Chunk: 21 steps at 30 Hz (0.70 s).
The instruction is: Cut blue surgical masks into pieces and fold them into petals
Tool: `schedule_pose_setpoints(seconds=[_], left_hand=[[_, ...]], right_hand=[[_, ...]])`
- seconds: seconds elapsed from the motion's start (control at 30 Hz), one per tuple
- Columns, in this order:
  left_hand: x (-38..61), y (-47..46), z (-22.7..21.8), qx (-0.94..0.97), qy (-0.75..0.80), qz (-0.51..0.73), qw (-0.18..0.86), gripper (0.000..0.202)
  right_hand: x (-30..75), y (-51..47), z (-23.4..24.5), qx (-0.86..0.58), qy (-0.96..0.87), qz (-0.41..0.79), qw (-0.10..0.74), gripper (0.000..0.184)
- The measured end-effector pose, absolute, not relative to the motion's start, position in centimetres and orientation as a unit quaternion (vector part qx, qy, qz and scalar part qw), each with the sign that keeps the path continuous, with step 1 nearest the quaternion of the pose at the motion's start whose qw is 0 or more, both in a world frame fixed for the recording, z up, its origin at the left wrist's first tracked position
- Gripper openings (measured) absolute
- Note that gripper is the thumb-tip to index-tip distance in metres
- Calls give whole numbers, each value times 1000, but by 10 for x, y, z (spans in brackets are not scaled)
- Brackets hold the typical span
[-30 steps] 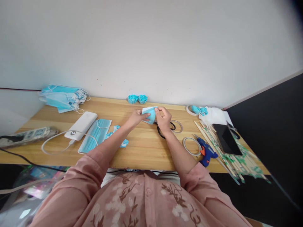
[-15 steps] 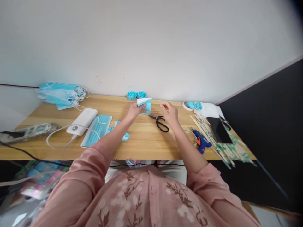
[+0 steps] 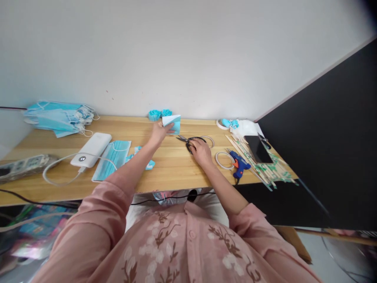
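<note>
My left hand (image 3: 159, 131) is closed on a folded blue-and-white piece of face mask fabric (image 3: 176, 124), held above the back half of the table. My right hand (image 3: 200, 151) has its fingers at the handles of black scissors (image 3: 188, 140). The blades point left, toward the fabric, and part of the handles is hidden under the fingers. Behind my left hand, two blue fabric roses (image 3: 154, 114) stand near the wall. Small blue fabric pieces (image 3: 149, 165) lie beside my left forearm, which covers some of them.
At left are a pile of face masks (image 3: 63, 116), a white power bank (image 3: 91, 150) with a cable, a flat mask (image 3: 113, 159) and a power strip (image 3: 28, 167). To the right lie a blue glue gun (image 3: 240, 163), a phone (image 3: 258, 149), several wrapped sticks (image 3: 269, 173) and tape (image 3: 220, 124).
My right hand has come down from beside the fabric onto the scissors' handles, and the scissors have turned. The left hand still holds the fabric. The whole view has shifted slightly.
</note>
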<state>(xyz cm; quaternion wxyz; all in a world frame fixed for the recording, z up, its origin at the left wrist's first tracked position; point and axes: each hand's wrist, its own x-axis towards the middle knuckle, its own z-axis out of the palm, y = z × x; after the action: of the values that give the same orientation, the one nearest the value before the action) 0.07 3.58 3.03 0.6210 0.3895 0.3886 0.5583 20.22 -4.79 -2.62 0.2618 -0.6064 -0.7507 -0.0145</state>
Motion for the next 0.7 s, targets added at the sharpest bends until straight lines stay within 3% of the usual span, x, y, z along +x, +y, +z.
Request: schedule_pose_setpoints(seconds=[0.7], left_hand=[[-10, 44, 25, 352, 364, 586, 633, 22]], right_hand=[[206, -46, -30, -595, -748, -5, 294, 29]])
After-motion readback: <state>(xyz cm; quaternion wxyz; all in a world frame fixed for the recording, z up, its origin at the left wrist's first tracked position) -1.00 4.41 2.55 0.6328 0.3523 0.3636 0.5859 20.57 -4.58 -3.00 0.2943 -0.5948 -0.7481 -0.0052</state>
